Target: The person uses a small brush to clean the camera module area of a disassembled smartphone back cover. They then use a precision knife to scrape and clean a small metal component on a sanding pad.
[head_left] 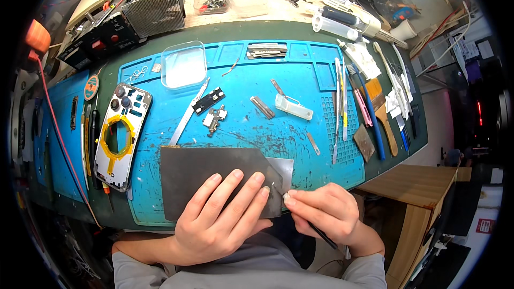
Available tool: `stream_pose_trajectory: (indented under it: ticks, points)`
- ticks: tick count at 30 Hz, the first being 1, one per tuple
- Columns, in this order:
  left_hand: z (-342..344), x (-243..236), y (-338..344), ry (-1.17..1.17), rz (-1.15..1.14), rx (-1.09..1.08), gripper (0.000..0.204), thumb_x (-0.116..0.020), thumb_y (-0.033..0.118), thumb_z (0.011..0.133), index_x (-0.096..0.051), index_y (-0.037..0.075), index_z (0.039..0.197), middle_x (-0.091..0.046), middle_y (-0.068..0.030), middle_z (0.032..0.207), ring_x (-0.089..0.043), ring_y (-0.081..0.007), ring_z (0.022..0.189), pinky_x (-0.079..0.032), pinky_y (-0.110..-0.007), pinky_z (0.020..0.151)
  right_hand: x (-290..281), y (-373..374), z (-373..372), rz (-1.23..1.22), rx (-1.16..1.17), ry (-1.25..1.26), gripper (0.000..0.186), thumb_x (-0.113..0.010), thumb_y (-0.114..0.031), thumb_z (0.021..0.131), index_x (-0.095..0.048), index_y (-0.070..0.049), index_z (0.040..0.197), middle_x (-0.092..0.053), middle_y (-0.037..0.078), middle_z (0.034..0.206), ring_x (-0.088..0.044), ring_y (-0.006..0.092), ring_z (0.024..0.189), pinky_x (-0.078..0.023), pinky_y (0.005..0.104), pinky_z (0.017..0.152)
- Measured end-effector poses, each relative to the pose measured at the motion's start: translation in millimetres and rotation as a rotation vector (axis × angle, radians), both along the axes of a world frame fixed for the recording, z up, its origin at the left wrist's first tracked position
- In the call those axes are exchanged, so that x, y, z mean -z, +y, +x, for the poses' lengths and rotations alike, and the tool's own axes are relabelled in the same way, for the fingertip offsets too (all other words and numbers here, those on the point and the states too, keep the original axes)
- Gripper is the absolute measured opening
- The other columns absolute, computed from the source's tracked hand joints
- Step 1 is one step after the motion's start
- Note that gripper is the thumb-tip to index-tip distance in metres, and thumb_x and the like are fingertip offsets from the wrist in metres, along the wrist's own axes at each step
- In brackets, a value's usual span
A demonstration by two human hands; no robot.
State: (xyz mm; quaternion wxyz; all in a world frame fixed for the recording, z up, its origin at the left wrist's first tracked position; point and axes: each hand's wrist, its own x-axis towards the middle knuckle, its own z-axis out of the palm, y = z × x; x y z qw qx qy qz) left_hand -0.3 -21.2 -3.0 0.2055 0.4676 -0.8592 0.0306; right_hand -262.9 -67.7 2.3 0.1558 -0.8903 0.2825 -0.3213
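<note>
A dark grey flat sheet (pixel 198 174) with a cut-off far right corner lies at the mat's near edge. My left hand (pixel 219 225) rests on it, fingers stretched out and pressing flat. My right hand (pixel 326 211) is closed in a pinch on a slim black-handled tool (pixel 324 235). The tool's tip is at the sheet's right edge, close to my left fingertips; its exact kind is hidden by my fingers. From under the sheet's right side a silvery flat plate (pixel 282 168) sticks out.
The blue work mat (pixel 241 128) bears a phone back housing (pixel 119 139) at left, a clear plastic tray (pixel 183 65), a metal blade (pixel 188 112), a black part (pixel 209 100) and a small clear case (pixel 293 108). Tweezers (pixel 337 112) and brushes (pixel 383 118) lie at right.
</note>
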Motion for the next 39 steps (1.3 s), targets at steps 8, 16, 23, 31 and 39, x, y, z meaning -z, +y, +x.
stream_pose_trajectory:
  ticks: [8,16,23,31,39]
  points:
    - [0.0,-0.1,-0.2,0.0,-0.002,0.009,0.046,-0.065,0.049,0.107,-0.079,0.011,0.13,-0.076,-0.0072,0.14,-0.07,-0.0277,0.129,-0.053,-0.045,0.112,1.3,3.3,-1.0,-0.007,0.002,-0.006,0.047,-0.088,0.003,0.07,-0.083,-0.001,0.117,-0.08,0.01,0.116,-0.069,0.0167,0.074,-0.051,0.028,0.059]
    - [0.1,0.3,-0.5,0.003,0.003,0.007,0.046,-0.066,0.049,0.107,-0.079,0.011,0.13,-0.076,-0.0071,0.14,-0.069,-0.0278,0.13,-0.053,-0.045,0.113,1.9,0.9,-0.2,-0.035,0.004,0.002,0.047,-0.088,0.004,0.07,-0.083,-0.001,0.117,-0.08,0.01,0.116,-0.07,0.0169,0.074,-0.052,0.0274,0.059]
    - [-0.1,0.1,0.1,0.003,0.006,0.008,0.047,-0.066,0.049,0.107,-0.079,0.01,0.13,-0.076,-0.007,0.14,-0.069,-0.0278,0.13,-0.052,-0.045,0.114,1.2,0.9,-0.8,-0.015,0.001,0.005,0.046,-0.088,0.005,0.071,-0.082,0.0,0.117,-0.08,0.011,0.117,-0.07,0.0182,0.075,-0.054,0.0283,0.06]
    - [-0.7,0.4,0.9,0.004,0.009,0.021,0.049,-0.07,0.051,0.104,-0.08,0.009,0.127,-0.077,-0.01,0.138,-0.067,-0.0334,0.132,-0.051,-0.048,0.115,1.5,-0.4,0.3,-0.007,0.003,-0.008,0.045,-0.087,0.004,0.071,-0.082,0.0,0.116,-0.08,0.011,0.116,-0.07,0.0187,0.075,-0.055,0.0286,0.061]
    - [-0.3,0.5,0.1,0.005,-0.001,0.018,0.049,-0.07,0.051,0.103,-0.08,0.009,0.127,-0.077,-0.0099,0.138,-0.068,-0.0336,0.132,-0.05,-0.049,0.115,-1.4,-0.3,1.7,-0.009,0.006,0.002,0.045,-0.088,0.003,0.071,-0.083,0.0,0.116,-0.08,0.011,0.116,-0.07,0.0186,0.075,-0.054,0.0282,0.061]
